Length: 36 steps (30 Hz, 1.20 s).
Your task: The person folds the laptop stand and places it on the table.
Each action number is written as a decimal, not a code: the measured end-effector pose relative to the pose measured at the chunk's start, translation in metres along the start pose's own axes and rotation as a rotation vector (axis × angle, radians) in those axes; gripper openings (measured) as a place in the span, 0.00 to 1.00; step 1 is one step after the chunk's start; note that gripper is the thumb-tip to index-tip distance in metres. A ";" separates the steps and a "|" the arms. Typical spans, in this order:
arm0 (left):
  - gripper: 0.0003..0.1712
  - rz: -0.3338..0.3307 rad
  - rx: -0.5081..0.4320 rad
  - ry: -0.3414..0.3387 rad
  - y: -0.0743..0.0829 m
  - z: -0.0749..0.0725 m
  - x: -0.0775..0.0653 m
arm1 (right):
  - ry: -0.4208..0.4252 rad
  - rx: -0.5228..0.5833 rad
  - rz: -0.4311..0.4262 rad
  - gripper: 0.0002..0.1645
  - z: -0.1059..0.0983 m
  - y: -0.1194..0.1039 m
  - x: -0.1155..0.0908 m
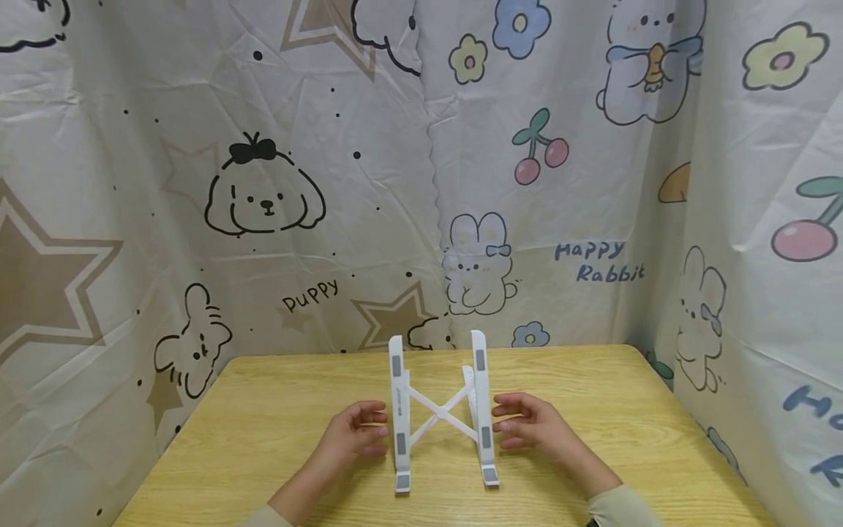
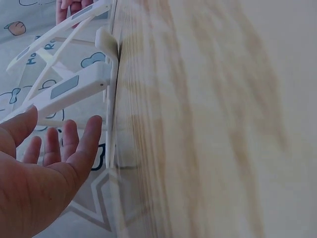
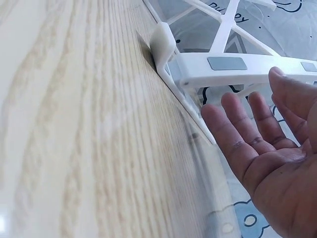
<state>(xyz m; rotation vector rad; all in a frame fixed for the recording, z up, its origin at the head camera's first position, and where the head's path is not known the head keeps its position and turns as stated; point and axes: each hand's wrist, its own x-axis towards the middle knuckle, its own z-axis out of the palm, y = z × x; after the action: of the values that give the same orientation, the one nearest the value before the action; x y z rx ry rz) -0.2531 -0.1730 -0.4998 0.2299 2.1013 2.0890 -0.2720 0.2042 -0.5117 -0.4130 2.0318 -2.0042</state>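
A white folding laptop stand (image 1: pixel 440 412) is set up on the table, its two slanted side rails joined by an X-shaped brace. Grey pads line the rails, and each rail ends in an upturned lip at the near end. My left hand (image 1: pixel 356 432) is just left of the left rail, fingers loosely bent, holding nothing. On the other side, my right hand (image 1: pixel 533 423) is beside the right rail, likewise relaxed and without a grip. Both wrist views show the palms and spread fingers close to the stand (image 2: pixel 94 79); whether any fingertip touches it, I cannot tell.
The yellow wood-grain table (image 1: pixel 276 410) extends on both sides of the stand. Printed cloth (image 1: pixel 369 183) with puppies, rabbits, stars and flowers hangs behind the table's back edge and along both sides.
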 end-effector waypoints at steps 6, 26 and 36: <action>0.29 0.004 -0.029 -0.015 -0.002 0.004 0.003 | -0.008 0.010 -0.012 0.34 0.005 0.001 0.003; 0.25 -0.012 -0.054 -0.019 -0.005 0.013 0.015 | 0.103 -0.012 0.012 0.30 0.021 0.001 0.011; 0.19 0.011 0.020 -0.002 -0.003 0.020 0.014 | 0.101 -0.004 0.003 0.26 0.024 0.001 0.012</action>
<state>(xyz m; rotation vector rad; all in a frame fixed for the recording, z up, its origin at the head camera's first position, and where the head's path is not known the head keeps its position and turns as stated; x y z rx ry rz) -0.2623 -0.1506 -0.5036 0.2463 2.1258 2.0732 -0.2742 0.1774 -0.5127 -0.3153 2.0944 -2.0592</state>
